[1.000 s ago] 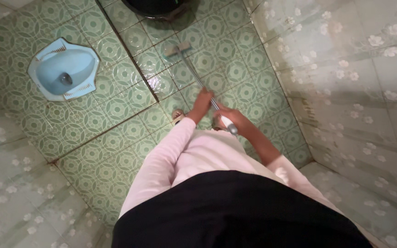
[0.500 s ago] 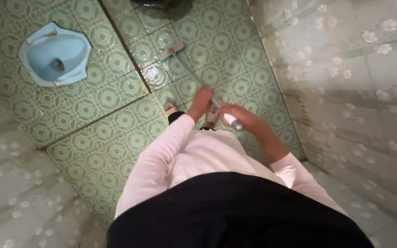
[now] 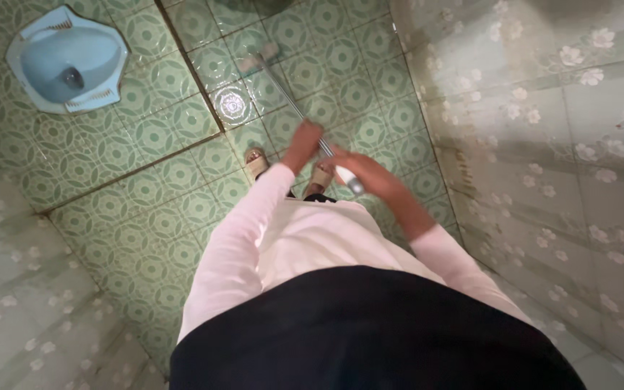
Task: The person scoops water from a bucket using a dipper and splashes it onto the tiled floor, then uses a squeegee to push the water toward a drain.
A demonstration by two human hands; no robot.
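1. Head view: a long-handled floor brush (image 3: 294,105) is held by both hands, its metal shaft slanting from the near right up to the far left.
2. The left hand (image 3: 303,142) is closed around the shaft further along, fingers curled tight on the metal.
3. The right hand (image 3: 362,173) is wrapped around the white grip end of the handle, fingers folded over it (the thumb side cannot be made out).
4. The brush head (image 3: 258,58) is seen blurred on the green patterned floor tiles (image 3: 160,159), far from the body and just right of a dark grout line.
5. A wet, shiny patch is seen on the tile just near of the brush head.
6. A blue squat toilet pan (image 3: 66,61) is set into the floor at the far left, well apart from the brush.
7. Two sandalled feet (image 3: 257,162) are seen beneath the hands, and a flowered tiled wall (image 3: 543,130) stands on the right.
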